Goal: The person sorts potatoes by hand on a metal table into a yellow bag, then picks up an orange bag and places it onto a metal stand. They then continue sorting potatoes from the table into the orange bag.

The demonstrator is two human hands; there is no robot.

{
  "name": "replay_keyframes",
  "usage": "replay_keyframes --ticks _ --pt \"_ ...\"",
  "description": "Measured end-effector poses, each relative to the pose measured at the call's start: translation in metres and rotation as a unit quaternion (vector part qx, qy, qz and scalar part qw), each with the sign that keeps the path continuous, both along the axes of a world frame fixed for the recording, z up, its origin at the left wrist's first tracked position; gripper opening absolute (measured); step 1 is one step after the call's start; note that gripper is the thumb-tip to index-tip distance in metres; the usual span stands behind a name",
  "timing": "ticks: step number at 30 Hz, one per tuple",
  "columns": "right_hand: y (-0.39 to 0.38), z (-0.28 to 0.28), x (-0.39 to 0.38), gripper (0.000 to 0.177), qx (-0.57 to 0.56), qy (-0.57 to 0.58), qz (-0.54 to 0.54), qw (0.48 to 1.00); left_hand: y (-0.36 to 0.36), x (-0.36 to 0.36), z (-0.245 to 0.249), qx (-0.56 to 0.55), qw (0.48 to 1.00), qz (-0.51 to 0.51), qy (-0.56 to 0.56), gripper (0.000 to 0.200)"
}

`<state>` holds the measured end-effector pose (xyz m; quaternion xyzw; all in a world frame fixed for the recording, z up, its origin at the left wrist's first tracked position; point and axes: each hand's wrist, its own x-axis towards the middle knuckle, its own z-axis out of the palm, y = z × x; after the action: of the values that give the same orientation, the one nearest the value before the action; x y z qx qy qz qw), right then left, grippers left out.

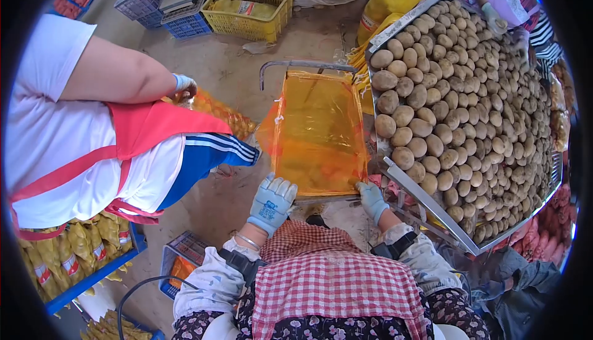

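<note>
An orange see-through bag (321, 130) is spread in a rectangle over a metal frame in front of me. My left hand (272, 204), in a pale blue glove, is closed at the bag's near left corner. At the near right corner my right hand (372, 201), gloved alike, pinches the bag's rim. Undersides of both hands' fingers are hidden. Potatoes (432, 111) cover a metal-edged sorting table (426, 204) just right of the bag.
To the left a person in a red apron (154, 127) bends over a filled mesh bag (225, 116). Another person's gloved hand (494, 20) is at the potatoes. A yellow crate (281, 16) and blue crates (188, 24) stand behind; a crate (176, 260) sits near my left side.
</note>
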<state>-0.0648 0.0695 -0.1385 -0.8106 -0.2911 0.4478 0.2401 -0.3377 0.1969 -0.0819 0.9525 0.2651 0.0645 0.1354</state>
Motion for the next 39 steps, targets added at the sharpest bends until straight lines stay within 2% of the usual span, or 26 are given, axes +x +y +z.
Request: replay_keyframes --ticks 1,2,4,5,7,8,10,13,15,17,18,20,21,23,25,26,28,33,35,37,39 --pt "-0.004 -0.003 0.001 0.036 0.015 -0.066 0.068 0.995 -0.002 0.0 -0.001 0.007 1.0 -0.003 -0.021 0.045" --pt "-0.008 -0.004 0.007 0.036 0.014 -0.066 0.067 0.995 -0.003 0.001 -0.002 0.006 1.0 -0.005 -0.022 0.045" --pt "0.002 0.029 0.01 0.035 -0.057 -0.058 0.078 0.994 -0.003 0.003 0.002 0.012 0.999 -0.015 -0.03 0.041" --pt "-0.001 0.023 0.013 0.035 -0.058 -0.058 0.076 0.994 -0.003 0.004 0.001 0.011 0.999 -0.017 -0.03 0.041" --pt "-0.006 -0.004 0.023 0.047 -0.074 0.054 0.016 0.996 -0.003 0.008 -0.001 0.024 0.999 -0.032 -0.009 0.036" --pt "-0.009 -0.022 0.023 0.047 -0.073 0.052 0.016 0.996 -0.004 0.009 0.0 0.026 0.999 -0.031 -0.011 0.036" --pt "-0.005 -0.032 0.016 0.047 -0.039 0.032 0.051 0.997 -0.004 0.007 0.004 -0.029 0.998 -0.004 0.064 0.033" --pt "-0.001 -0.033 0.013 0.047 -0.058 0.043 0.039 0.997 -0.005 0.002 0.001 0.009 1.0 0.008 0.025 0.03" --pt "-0.005 -0.042 0.014 0.046 -0.06 0.035 0.044 0.997 -0.01 0.0 -0.006 0.028 0.999 0.001 0.044 0.032" --pt "-0.018 -0.085 0.021 0.032 -0.048 0.168 -0.053 0.983 -0.013 0.001 -0.013 0.046 0.997 -0.002 0.06 0.035" --pt "-0.021 -0.102 0.019 0.032 -0.049 0.169 -0.052 0.983 -0.014 -0.001 -0.015 0.033 0.998 0.009 0.059 0.039" --pt "-0.024 -0.125 0.016 0.029 0.009 0.18 -0.116 0.977 -0.013 -0.003 -0.017 0.021 0.998 0.021 0.059 0.043" --pt "-0.02 -0.122 0.013 0.029 0.008 0.181 -0.115 0.977 -0.012 -0.004 -0.019 0.018 0.999 0.039 0.03 0.05" --pt "-0.007 -0.096 0.003 0.023 0.004 0.318 -0.246 0.916 -0.011 -0.006 -0.022 0.014 0.998 0.057 0.005 0.058" --pt "0.004 -0.053 -0.001 0.021 -0.012 0.344 -0.264 0.901 -0.012 -0.007 -0.029 -0.043 0.995 0.076 -0.058 0.071" --pt "0.01 -0.038 -0.002 0.018 -0.026 0.367 -0.281 0.886 -0.013 -0.006 -0.026 -0.041 0.995 0.078 -0.055 0.071" --pt "0.016 -0.025 -0.005 0.02 -0.032 0.355 -0.276 0.893 -0.015 -0.006 -0.018 -0.018 0.996 0.07 -0.042 0.084" --pt "0.016 -0.032 -0.002 0.024 -0.035 0.354 -0.263 0.897 -0.016 -0.007 -0.031 -0.051 0.99 0.106 -0.083 0.088" --pt "0.018 -0.03 -0.002 0.026 -0.051 0.388 -0.279 0.877 -0.016 -0.01 -0.038 -0.071 0.985 0.125 -0.099 0.089" --pt "0.018 -0.033 -0.001 0.028 -0.053 0.388 -0.267 0.88 -0.012 -0.009 -0.037 -0.21 0.966 0.149 -0.033 0.087" --pt "0.015 -0.044 0.002 0.03 -0.054 0.388 -0.255 0.884 0.002 -0.003 -0.033 -0.241 0.961 0.135 -0.008 0.085"
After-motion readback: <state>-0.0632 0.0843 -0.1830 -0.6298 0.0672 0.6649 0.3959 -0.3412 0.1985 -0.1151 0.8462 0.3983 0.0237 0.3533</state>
